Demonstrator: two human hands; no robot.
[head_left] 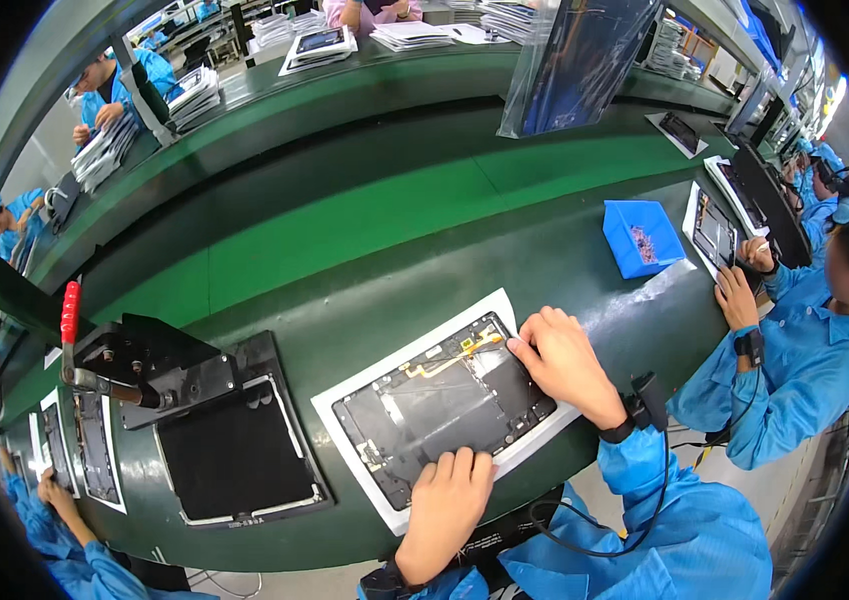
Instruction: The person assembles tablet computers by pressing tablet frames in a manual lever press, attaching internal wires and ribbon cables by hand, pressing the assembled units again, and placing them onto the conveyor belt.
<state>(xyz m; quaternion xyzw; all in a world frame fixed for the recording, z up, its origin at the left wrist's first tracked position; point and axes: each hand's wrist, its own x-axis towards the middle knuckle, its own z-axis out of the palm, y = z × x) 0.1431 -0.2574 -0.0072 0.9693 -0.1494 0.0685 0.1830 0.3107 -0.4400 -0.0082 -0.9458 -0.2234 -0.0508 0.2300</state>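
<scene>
pressing both hands, left hand (pixel 445 505) and right hand (pixel 565 362), on opened tablet (pixel 440 400).

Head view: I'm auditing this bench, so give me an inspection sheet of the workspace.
Surface: dark green bench, white mat under the work.
Job's things: opened tablet chassis, internals exposed, orange flex strip near its top edge.
Clutter: blue parts bin; press jig with red handle.
Hands: left hand flat on chassis's near edge; right hand fingertips on its upper right corner.
Cables: black wrist-strap cord.
Surroundings: co-workers in blue coats at neighbouring stations.
</scene>
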